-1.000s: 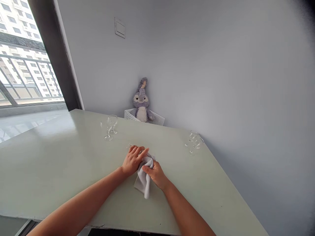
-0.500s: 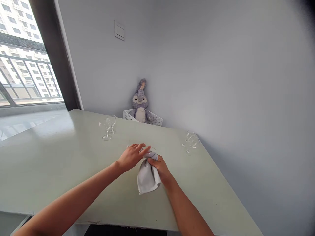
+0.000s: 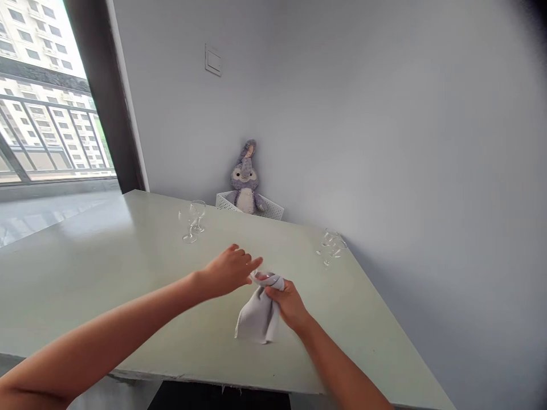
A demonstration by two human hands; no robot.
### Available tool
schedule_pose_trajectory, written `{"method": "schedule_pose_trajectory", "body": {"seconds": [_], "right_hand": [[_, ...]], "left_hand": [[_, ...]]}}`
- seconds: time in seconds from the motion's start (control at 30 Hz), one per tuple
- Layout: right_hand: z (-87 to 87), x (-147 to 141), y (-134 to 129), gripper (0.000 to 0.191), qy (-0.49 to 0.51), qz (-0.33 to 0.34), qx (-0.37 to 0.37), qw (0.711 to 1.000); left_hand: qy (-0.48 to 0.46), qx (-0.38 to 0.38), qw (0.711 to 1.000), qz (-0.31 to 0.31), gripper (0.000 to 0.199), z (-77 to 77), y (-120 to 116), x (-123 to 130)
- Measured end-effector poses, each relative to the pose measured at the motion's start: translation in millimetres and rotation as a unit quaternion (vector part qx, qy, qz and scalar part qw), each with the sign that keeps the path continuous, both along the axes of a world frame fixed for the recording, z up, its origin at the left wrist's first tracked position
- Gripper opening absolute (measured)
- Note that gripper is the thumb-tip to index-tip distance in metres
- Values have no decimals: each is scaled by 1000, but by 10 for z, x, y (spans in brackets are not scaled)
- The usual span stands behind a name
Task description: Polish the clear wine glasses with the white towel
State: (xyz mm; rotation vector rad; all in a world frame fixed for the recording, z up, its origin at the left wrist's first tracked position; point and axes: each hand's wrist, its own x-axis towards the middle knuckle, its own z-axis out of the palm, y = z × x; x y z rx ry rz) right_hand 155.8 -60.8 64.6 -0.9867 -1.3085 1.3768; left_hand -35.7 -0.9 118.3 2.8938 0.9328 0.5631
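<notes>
Egocentric view of two hands at a table (image 3: 85,273). The left hand (image 3: 228,270) is open, held just clear of the grey-white cloth (image 3: 258,317). The right hand (image 3: 290,304) is closed on that cloth, which is bunched around a clear glass (image 3: 265,278) whose rim shows above the folds. Two stemmed glasses (image 3: 191,222) stand beyond, and two more (image 3: 332,245) stand to the right. Behind them, a stuffed rabbit (image 3: 245,182) sits in a white basket (image 3: 226,202).

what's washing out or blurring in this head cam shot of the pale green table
head view: the bright glass window is overexposed, glare lies across the glossy pale green tabletop, the right forearm smears with motion blur, the white cloth in the right hand stays fairly sharp
</notes>
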Motion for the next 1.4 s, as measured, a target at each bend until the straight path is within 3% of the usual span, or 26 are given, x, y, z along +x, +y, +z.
{"method": "schedule_pose_trajectory", "body": {"seconds": [0.07, 0.17, 0.27, 0.37, 0.47, 0.57, 0.7, 0.77, 0.83, 0.93, 1.0, 1.07, 1.17, 1.23, 1.3, 1.33, 1.4], "right_hand": [[0, -2, -48, 38, 102, -6, -69, 992], [20, -38, -187, 40, 124, 4, -81, 989], [48, -31, -331, 32, -9, 20, 31, 999], [80, 54, -404, 27, -195, 90, 185, 959], [129, 165, -387, 28, -311, 155, 286, 893], [215, 270, -285, 23, -385, 133, 326, 853], [368, 466, -75, 22, -525, 113, 416, 734], [440, 595, 8, 29, -550, 93, 447, 699], [504, 708, 44, 40, -551, 36, 460, 696], [570, 752, -5, 51, -537, -82, 464, 699], [563, 664, -82, 49, -548, -116, 457, 691], [495, 502, -160, 46, -567, -96, 463, 674], [323, 228, -209, 34, -561, -37, 505, 655], [240, 100, -179, 22, -552, -22, 515, 655], [234, 50, -108, 19, -552, -35, 471, 687], [261, 55, -60, 21, -547, -45, 428, 718], [341, 115, 55, 26, -498, -39, 306, 810]], "left_hand": [[7, 105, 994, -4, 36, -50, -90, 60], [15, 116, 992, -38, 28, -21, -150, 52], [12, 14, 998, -63, 31, 104, -166, -24], [26, -197, 973, -119, 31, 216, -153, -86], [70, -452, 872, -177, 30, 176, -91, -103], [56, -635, 741, -211, 37, -72, -41, -82], [-94, -790, 561, -231, 58, -487, -139, -14], [-179, -810, 518, -209, 59, -604, -221, 26], [-263, -789, 534, -154, 55, -647, -266, 64], [-362, -710, 604, -28, 46, -645, -219, 114], [-378, -657, 651, 37, 43, -645, -147, 154], [-354, -608, 708, 62, 42, -651, -98, 205], [-240, -490, 836, 60, 22, -644, -127, 293], [-173, -416, 891, 61, 18, -619, -200, 332], [-133, -334, 931, 62, 17, -581, -283, 338], [-114, -287, 949, 59, 13, -563, -320, 330], [-63, -182, 980, 44, 21, -532, -377, 301]]}}
